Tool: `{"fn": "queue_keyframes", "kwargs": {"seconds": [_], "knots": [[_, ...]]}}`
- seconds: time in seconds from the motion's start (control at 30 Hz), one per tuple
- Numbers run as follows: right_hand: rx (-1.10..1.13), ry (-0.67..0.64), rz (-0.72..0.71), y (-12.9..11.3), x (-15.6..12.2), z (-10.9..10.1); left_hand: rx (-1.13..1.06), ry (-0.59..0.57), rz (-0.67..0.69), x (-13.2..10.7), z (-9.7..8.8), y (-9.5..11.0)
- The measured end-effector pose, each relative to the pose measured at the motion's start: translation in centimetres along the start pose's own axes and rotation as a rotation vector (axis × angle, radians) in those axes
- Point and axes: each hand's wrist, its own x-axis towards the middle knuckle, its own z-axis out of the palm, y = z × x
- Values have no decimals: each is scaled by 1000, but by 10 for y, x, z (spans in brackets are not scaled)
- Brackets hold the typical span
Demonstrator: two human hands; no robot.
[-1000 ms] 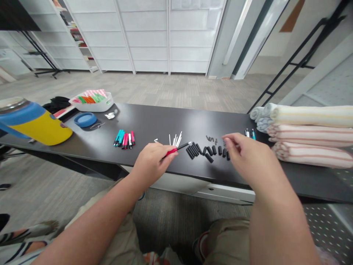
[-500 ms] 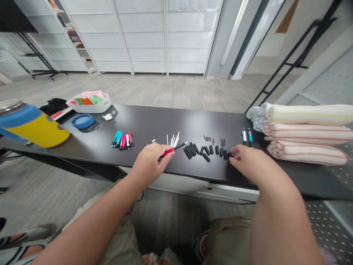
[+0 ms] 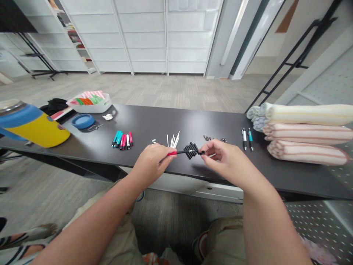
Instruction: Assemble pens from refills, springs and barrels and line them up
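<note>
My left hand (image 3: pixel 153 162) is closed on a partly built pen (image 3: pixel 180 152), red at the held end with a black shaft and pale tip pointing right. Between the fingertips of my right hand (image 3: pixel 226 158) is a small black tube (image 3: pixel 202 152), just right of that tip and apart from it. Several black tubes (image 3: pixel 190 151) lie on the table below the pen tip. Behind the hands are thin white sticks (image 3: pixel 173 141) and small dark coiled pieces (image 3: pixel 208 138), partly hidden. Farther left lie teal (image 3: pixel 117 138) and red and white pen barrels (image 3: pixel 125 141).
Two whole pens, one white (image 3: pixel 244 139) and one teal (image 3: pixel 250 139), lie beside stacked rolled towels (image 3: pixel 307 132) on the right. At left are a yellow-blue bottle (image 3: pixel 35 125), a blue lid (image 3: pixel 82 121) and a white basket (image 3: pixel 93 107) of wrapped items on the dark table (image 3: pixel 154 117).
My right hand has moved left from the row of black tubes, carrying one small tube toward the pen tip. The pen in my left hand has levelled out and shifted slightly right.
</note>
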Motion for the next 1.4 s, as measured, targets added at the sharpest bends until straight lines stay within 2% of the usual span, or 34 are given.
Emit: {"fn": "queue_keyframes", "kwargs": {"seconds": [0.2, 0.4, 0.57, 0.97, 1.2, 1.4], "knots": [[279, 54, -36, -4, 5, 16, 15, -9, -9, -1, -1, 0], [621, 98, 79, -6, 14, 23, 16, 7, -8, -1, -2, 1], [765, 151, 72, -5, 14, 25, 11, 3, -12, -1, -3, 2], [659, 115, 42, -8, 12, 28, 16, -1, 0, 0, -2, 1], [511, 83, 57, -3, 10, 36, -5, -45, 6, -1, -3, 2], [387, 51, 48, -6, 8, 33, -57, -96, -2, -4, -6, 0]]}}
